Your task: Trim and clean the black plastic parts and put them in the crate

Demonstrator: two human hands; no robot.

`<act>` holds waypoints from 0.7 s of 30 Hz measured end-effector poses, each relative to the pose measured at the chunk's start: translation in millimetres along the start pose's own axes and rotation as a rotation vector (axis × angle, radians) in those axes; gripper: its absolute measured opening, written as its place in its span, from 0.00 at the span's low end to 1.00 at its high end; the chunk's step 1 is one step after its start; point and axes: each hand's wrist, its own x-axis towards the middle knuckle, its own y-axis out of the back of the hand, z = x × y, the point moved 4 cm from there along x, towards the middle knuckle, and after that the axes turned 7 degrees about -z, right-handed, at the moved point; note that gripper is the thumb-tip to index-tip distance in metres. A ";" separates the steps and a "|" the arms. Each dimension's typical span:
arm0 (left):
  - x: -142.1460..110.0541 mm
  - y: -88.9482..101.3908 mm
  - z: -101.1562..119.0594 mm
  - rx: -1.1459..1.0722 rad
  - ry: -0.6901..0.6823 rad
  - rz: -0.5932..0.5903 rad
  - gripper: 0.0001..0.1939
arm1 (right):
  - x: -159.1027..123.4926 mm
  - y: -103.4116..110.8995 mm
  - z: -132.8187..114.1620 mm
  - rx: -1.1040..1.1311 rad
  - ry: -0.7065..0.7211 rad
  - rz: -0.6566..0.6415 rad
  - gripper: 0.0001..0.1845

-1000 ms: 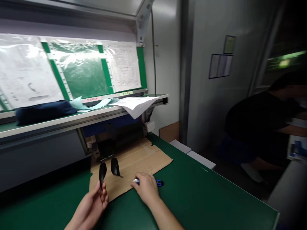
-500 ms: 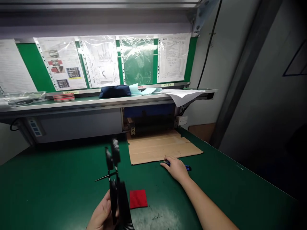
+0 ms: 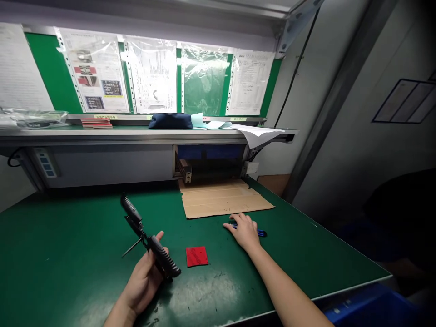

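Observation:
My left hand [image 3: 145, 274] is wrapped around a long black part [image 3: 161, 256] with ribbed sides, raised above the bench. A narrow middle joins its two ribbed ends, and a thin dark rod sticks out from there. What kind of part it is, I cannot tell. My right hand [image 3: 244, 230] lies curled over a blue and black utility knife [image 3: 261, 233] on the bench, thumb on one side and fingers on the other. Most of the knife is hidden under the palm. Between the hands lies a flat red square [image 3: 196, 256] with dark marks on it.
A cardboard sheet [image 3: 221, 200] lies beyond my right hand. Above the green bench [image 3: 85, 236], a shelf [image 3: 129, 135] carries a dark blue pouch [image 3: 170, 121], a stack of red pieces [image 3: 97, 123] and papers. A blue bin [image 3: 371, 309] stands below the right edge.
The black part has turned in my left hand, from nearly upright to leaning left, its ribbed side now showing. My right hand stays at the knife. The view has shifted.

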 end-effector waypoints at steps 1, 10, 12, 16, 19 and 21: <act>-0.5 1.1 1.2 -0.001 -0.003 0.048 0.28 | -3.5 1.0 -10.6 0.026 0.034 -0.009 0.14; 1.3 -6.8 -5.4 -0.223 0.104 -0.211 0.24 | -54.3 -16.2 -124.2 0.430 0.487 -0.388 0.20; 6.5 -1.9 -7.5 -0.246 0.114 -0.179 0.25 | -53.3 -16.4 -125.9 0.542 0.466 -0.415 0.15; 10.9 3.4 -9.1 -0.268 0.130 -0.175 0.24 | -44.3 -16.6 -121.7 0.816 0.335 -0.415 0.13; 8.0 1.8 -10.0 -0.267 0.170 -0.180 0.26 | -39.4 -23.3 -124.4 1.069 0.215 -0.421 0.18; 5.7 -0.5 -9.8 -0.262 0.190 -0.178 0.27 | -38.7 -31.4 -128.3 1.228 0.147 -0.449 0.22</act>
